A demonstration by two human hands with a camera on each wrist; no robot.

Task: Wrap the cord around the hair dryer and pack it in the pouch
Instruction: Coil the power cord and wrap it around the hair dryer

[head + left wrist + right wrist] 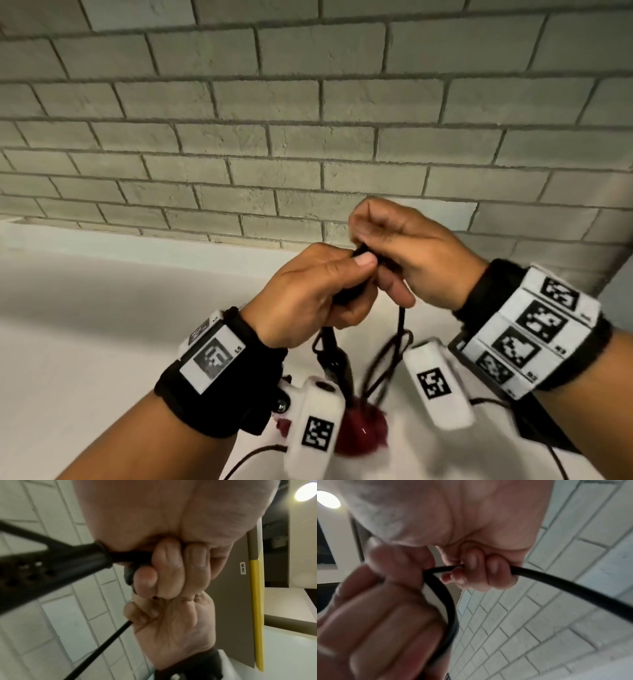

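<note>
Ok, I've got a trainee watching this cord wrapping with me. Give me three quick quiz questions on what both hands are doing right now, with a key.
1. True or false: the right hand is open and empty.
2. Multiple choice: what does the left hand grip? A) a yellow brush B) the black handle end of the hair dryer C) a white cup
3. Fill in: the dark red part of the dryer hangs ______ the hands.

Key:
1. False; its fingers are curled round the black cord.
2. B
3. below
</note>
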